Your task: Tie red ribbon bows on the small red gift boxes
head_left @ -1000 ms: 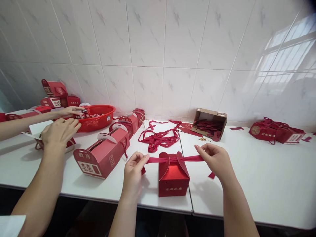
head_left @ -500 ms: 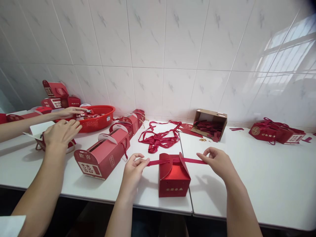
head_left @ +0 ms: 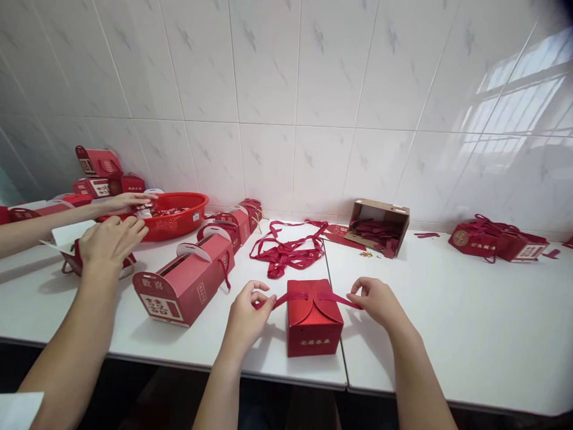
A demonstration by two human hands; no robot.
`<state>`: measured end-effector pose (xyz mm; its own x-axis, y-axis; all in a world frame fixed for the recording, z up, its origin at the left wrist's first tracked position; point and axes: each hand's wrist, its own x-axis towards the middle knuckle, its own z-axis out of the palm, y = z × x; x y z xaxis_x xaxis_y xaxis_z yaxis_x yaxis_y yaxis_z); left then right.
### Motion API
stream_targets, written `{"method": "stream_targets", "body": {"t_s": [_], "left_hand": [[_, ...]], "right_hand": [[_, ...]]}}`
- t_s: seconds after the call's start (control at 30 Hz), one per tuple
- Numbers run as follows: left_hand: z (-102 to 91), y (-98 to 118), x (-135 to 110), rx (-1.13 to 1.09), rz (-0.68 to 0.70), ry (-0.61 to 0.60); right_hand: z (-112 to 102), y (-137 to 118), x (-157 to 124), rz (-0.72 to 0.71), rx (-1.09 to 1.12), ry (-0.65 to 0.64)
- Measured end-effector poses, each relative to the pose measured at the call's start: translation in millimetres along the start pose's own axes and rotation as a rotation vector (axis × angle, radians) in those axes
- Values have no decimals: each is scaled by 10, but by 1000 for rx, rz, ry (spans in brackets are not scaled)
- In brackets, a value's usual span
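Observation:
A small red gift box (head_left: 314, 334) with gold lettering on its front stands upright before me, its curved top flaps folded down flat. A dark red ribbon (head_left: 336, 298) passes through slots in the flaps and comes out on both sides. My left hand (head_left: 250, 313) pinches one end of it left of the box. To the right, my right hand (head_left: 371, 298) is closed on the other end. Both ribbon ends are stretched outward, sloping slightly down from the box top. A heap of loose red ribbons (head_left: 290, 254) lies behind the box.
A co-worker's hands (head_left: 110, 242) are at the left, one over a red basket (head_left: 179, 224) of small wrapped items. A long red carton (head_left: 188, 283) stands nearby. Behind are a cardboard box (head_left: 401, 230) of ribbon pieces and tied red boxes (head_left: 496, 240) at right.
The raised top flaps of the box have come down flat. Both my hands have moved inward and slightly lower, still holding the ribbon ends. The co-worker's far hand has shifted slightly over the basket.

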<state>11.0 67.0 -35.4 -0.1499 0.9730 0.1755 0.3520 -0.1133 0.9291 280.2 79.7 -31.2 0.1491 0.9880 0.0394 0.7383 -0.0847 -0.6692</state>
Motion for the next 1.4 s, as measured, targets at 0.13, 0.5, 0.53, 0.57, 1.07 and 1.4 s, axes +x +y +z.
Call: {"method": "stream_targets", "body": {"t_s": [0.13,0.5,0.53,0.57,1.07,1.4], "left_hand": [[5,-26,20,67,100,86],[-235,239,-295,145,16,-349],[-244,232,-331,147,1,-415],[-247,213,-356,139,-18,-457],[-75,169,-78,-503,-287,-95],[-79,204,-6,-1029,-279,128]], "right_hand": [[20,-44,-22,-25,-48,46],[-391,-315,-515,-184,34,-266],[-383,-335,-539,-194,26,-315],[-362,-344,-548,-193,15,-359],[-387,-274,-494,70,177,-57],[-292,-370,-375,-90,1069,56]]}}
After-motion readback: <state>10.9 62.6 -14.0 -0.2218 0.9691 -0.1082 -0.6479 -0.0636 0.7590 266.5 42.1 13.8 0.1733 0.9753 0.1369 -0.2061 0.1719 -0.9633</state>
